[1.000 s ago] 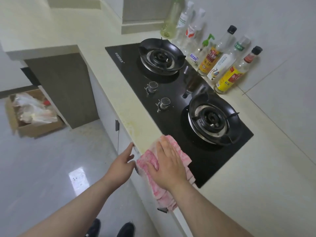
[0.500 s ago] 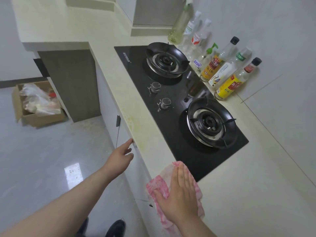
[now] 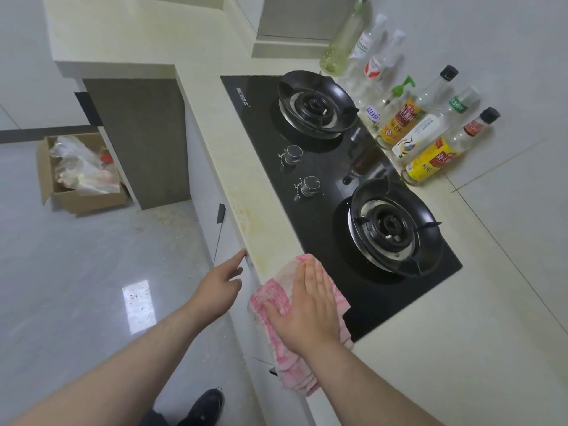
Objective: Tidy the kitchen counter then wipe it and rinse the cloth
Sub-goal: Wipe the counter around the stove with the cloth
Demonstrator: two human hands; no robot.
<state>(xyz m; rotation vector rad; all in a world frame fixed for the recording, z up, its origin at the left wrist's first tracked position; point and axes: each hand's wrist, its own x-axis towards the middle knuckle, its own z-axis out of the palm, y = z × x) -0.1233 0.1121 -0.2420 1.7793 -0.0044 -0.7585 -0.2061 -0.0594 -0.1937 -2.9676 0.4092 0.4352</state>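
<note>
Our right hand (image 3: 310, 302) pressed flat, fingers straight, on the pink-and-white cloth (image 3: 276, 296) at the cream stone worktop (image 3: 264, 210) edge beside the black glass hob (image 3: 332, 167); our left hand (image 3: 219, 285), loosely open, touched the rim above the grey tiled floor (image 3: 92, 272).

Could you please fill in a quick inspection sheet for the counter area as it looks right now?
Surface: cream counter with a yellowish stain on the front strip ahead of the cloth.
Job's things: pink cloth spread over the counter's front edge, part hanging down.
Clutter: row of bottles by the wall behind the black gas hob.
Grippers: right hand flat on the cloth; left hand open, fingertip at the counter's edge.
Cables: nothing seen.
Surroundings: cardboard box with plastic bags on the grey floor; dark shoe below.
</note>
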